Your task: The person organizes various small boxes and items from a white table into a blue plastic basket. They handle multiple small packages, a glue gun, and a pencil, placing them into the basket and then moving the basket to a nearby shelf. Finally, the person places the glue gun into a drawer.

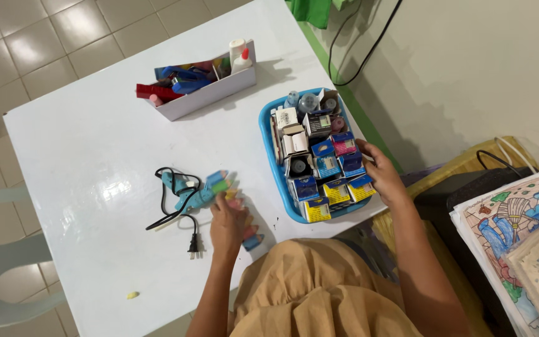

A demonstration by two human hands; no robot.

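Observation:
My left hand (pixel 228 223) rests on a row of coloured pencil-shaped craft pieces (pixel 235 198) lying flat on the white table (pixel 88 143). Just left of them lies a light blue glue gun (pixel 185 190) with its black cord and plug (pixel 192 240). My right hand (pixel 382 175) reaches to the right rim of a blue plastic basket (pixel 268 145) and touches the small boxes (pixel 325 165) packed upright inside it.
A white cardboard tray (pixel 210 93) at the far side holds red and blue tools and glue bottles. A small yellow scrap (pixel 133 294) lies near the table's front edge. Coloured drawing sheets (pixel 519 237) are stacked at the right. A pale plastic chair (pixel 1 262) stands left.

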